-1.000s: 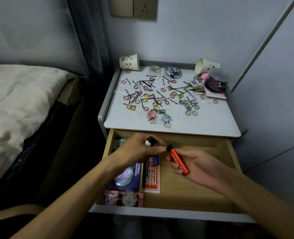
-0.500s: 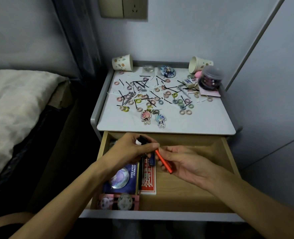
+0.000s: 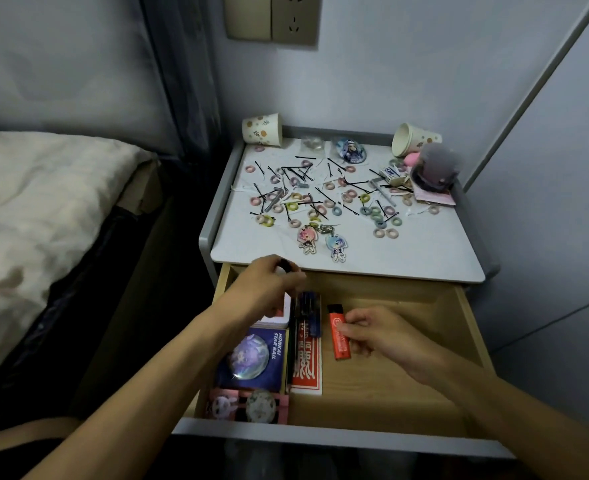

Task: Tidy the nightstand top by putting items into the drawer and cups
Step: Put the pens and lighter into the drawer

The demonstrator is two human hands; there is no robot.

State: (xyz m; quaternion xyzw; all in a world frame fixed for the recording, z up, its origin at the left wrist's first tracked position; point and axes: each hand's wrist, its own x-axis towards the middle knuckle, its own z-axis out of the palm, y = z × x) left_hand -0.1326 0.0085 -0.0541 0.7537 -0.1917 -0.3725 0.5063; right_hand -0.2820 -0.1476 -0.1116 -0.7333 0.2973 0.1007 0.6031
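- The right hand (image 3: 385, 336) pinched the orange lighter (image 3: 338, 337) along its side. The lighter lay lengthwise low in the open drawer (image 3: 473, 344), just beside the red box (image 3: 306, 363). It was judged to be in the act of being set down in line with the box.
- The left hand (image 3: 270, 287) was curled round a small dark object (image 3: 283, 266) with a pale end, over the drawer's back left corner. It was judged to be held ready for stowing next.
- The counter (image 3: 424, 252) carried scattered hair ties (image 3: 383, 220) and hairpins (image 3: 295, 169). An upright cup (image 3: 262, 129) and a tipped cup (image 3: 413, 138) stood at the back, and neither had been filled as far as could be seen.
- The object in the left hand could not be identified, as the fingers covered most of it.
- Whether the lighter rested fully on the drawer floor could not be told.
- The jar (image 3: 436, 166) at the back right was blurred and its contents unclear.
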